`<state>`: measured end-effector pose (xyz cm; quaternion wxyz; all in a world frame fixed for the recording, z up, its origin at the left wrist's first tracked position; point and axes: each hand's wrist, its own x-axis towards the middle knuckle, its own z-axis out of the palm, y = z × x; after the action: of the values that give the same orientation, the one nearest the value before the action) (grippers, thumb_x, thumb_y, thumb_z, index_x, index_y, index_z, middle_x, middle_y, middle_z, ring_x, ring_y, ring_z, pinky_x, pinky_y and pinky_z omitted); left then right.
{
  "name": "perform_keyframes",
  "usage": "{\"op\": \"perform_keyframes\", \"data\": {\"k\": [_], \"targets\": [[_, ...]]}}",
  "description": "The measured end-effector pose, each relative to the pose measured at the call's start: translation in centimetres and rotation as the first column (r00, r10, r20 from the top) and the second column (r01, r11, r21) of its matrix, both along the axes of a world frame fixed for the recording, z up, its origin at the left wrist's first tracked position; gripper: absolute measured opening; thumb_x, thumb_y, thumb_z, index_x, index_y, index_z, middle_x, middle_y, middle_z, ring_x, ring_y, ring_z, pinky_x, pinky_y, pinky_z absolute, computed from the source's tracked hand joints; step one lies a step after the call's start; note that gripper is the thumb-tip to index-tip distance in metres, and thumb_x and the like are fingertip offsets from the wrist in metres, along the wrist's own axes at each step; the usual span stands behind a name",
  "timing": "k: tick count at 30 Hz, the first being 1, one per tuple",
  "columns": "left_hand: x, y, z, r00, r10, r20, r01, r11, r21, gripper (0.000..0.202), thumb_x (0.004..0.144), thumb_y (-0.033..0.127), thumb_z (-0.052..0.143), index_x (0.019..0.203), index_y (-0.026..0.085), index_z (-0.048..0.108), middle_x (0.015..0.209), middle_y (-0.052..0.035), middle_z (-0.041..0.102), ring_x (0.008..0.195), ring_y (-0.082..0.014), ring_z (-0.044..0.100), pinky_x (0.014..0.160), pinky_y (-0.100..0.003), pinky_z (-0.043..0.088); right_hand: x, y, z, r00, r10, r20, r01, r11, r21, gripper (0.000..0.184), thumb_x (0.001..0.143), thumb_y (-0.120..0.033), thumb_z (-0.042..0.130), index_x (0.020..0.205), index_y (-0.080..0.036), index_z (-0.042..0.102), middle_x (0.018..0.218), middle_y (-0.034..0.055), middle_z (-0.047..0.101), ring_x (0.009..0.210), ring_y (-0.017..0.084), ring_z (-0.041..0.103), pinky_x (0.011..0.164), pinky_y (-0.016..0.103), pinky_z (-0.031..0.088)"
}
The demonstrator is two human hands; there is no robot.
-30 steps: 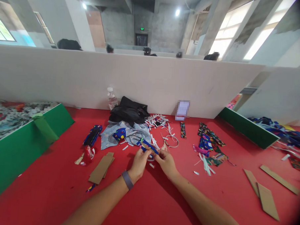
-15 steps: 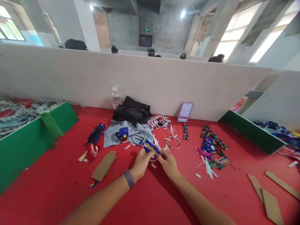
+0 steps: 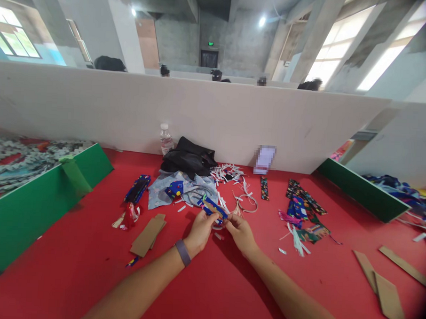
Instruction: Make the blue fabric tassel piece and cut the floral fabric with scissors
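Both of my hands meet over the middle of the red table. My left hand, with a grey band on its wrist, and my right hand pinch the two ends of a narrow cardboard strip wrapped in blue patterned fabric. The strip is held just above the table, tilted down to the right. A loop of white backing tape hangs under it. Beyond my hands lie a grey-blue cloth piece and scattered white paper slivers.
Bare cardboard strips lie at my left and at the far right. Finished patterned strips sit to the right, another to the left. A water bottle and black bag stand against the white partition. Green dividers flank the space.
My hands and the wrapped strip stay almost in place; the view has shifted slightly, so everything sits a little further right and higher in frame.
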<state>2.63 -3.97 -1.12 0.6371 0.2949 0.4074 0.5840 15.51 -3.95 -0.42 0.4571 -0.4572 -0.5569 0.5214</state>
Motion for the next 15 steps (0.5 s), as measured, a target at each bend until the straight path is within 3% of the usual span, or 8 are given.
{"op": "perform_keyframes", "data": {"k": [9, 15], "targets": [[0.01, -0.24, 0.50, 0.999, -0.006, 0.042, 0.005, 1.000, 0.018, 0.022, 0.067, 0.027, 0.067, 0.082, 0.017, 0.053, 0.075, -0.0015, 0.065, 0.064, -0.0145, 0.062, 0.058, -0.026, 0.049, 0.08, -0.31, 0.51, 0.999, 0.025, -0.045, -0.026, 0.999, -0.025, 0.012, 0.069, -0.029, 0.059, 0.068, -0.018, 0.056, 0.063, -0.0035, 0.056, 0.061, 0.012, 0.051, 0.061, 0.023, 0.039], [0.03, -0.17, 0.32, 1.000, 0.016, 0.012, -0.016, 0.999, 0.035, 0.023, 0.064, 0.026, 0.070, 0.081, 0.015, 0.057, 0.073, -0.0014, 0.065, 0.066, -0.0140, 0.061, 0.064, -0.025, 0.048, 0.11, -0.13, 0.19, 0.999, 0.013, -0.041, -0.014, 1.000, -0.024, 0.017, 0.069, -0.034, 0.062, 0.069, -0.018, 0.055, 0.065, -0.0028, 0.057, 0.063, 0.013, 0.052, 0.063, 0.024, 0.039]]}}
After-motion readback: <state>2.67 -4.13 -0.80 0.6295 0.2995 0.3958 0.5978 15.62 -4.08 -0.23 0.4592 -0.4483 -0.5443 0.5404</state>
